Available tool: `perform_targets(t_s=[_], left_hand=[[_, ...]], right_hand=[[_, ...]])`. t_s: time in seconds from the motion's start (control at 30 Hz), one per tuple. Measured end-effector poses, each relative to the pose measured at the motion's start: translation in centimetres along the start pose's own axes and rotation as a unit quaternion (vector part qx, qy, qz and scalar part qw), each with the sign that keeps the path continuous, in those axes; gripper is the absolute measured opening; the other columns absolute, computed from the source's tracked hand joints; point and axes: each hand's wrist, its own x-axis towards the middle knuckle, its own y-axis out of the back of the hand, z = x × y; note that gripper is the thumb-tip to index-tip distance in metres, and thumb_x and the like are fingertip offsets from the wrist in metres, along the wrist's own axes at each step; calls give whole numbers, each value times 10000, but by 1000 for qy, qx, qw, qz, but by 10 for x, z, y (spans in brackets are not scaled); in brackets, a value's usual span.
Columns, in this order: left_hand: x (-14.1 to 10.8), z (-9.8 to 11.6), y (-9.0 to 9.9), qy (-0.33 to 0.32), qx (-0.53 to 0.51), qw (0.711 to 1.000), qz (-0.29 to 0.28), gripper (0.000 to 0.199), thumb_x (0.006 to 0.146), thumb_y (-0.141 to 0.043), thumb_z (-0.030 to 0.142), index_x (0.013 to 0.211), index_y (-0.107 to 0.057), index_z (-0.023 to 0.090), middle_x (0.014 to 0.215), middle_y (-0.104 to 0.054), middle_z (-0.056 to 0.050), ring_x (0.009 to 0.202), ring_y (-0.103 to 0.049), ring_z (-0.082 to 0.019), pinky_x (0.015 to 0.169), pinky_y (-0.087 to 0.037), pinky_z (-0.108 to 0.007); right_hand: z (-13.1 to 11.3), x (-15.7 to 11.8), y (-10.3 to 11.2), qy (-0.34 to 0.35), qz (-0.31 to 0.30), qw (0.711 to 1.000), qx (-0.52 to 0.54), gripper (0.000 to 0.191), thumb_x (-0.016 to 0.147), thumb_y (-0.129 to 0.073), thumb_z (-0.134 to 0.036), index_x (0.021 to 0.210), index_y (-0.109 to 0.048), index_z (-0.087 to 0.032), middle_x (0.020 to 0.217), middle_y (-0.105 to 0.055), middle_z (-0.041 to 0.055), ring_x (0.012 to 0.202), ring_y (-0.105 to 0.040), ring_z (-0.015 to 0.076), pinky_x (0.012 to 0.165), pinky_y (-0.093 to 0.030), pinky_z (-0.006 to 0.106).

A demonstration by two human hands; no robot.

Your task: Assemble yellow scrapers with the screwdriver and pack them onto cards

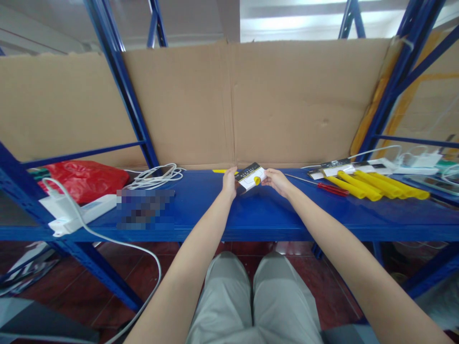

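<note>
A black and white packet point(251, 176) with a round yellow mark on its front is held tilted above the blue shelf. My left hand point(230, 183) grips its left edge, the thumb upward. At the packet's right edge the fingers of my right hand point(275, 181) are pinched. Behind my left hand a flat yellow piece point(220, 171) lies on the shelf. Right of my right hand is a screwdriver point(333, 189) with a red handle, beside several yellow tubes point(375, 185). More black and white packets point(337, 166) lie behind the tubes.
On the left of the blue shelf point(201, 210) are a red bag point(86, 179), a coiled white cable point(158, 177), a white power strip point(96, 208) and a blurred-out item. Chargers point(423, 161) stand at the far right. A cardboard panel point(287, 105) closes the back between blue posts.
</note>
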Motion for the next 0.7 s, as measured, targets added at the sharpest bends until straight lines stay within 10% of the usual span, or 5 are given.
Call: perform_targets(t_s=[0.43, 0.7], left_hand=[[-6, 10, 3, -5, -28, 998, 64, 225, 847, -512, 130, 1059, -582, 160, 815, -632, -27, 581, -591, -85, 552, -500, -180], [-17, 7, -1, -21, 130, 986, 98, 312, 740, -587, 26, 1018, -629, 161, 742, -613, -13, 587, -590, -107, 550, -461, -197]], right_hand=[[-1, 1, 2, 28, -5, 998, 50, 225, 905, -435, -157, 689, -490, -182, 675, -629, 25, 628, -595, 112, 731, -513, 274], [-1, 8, 19, -37, 174, 984, -4, 184, 842, -440, -56, 706, -499, -164, 557, -561, -10, 495, -528, 88, 507, -448, 194]])
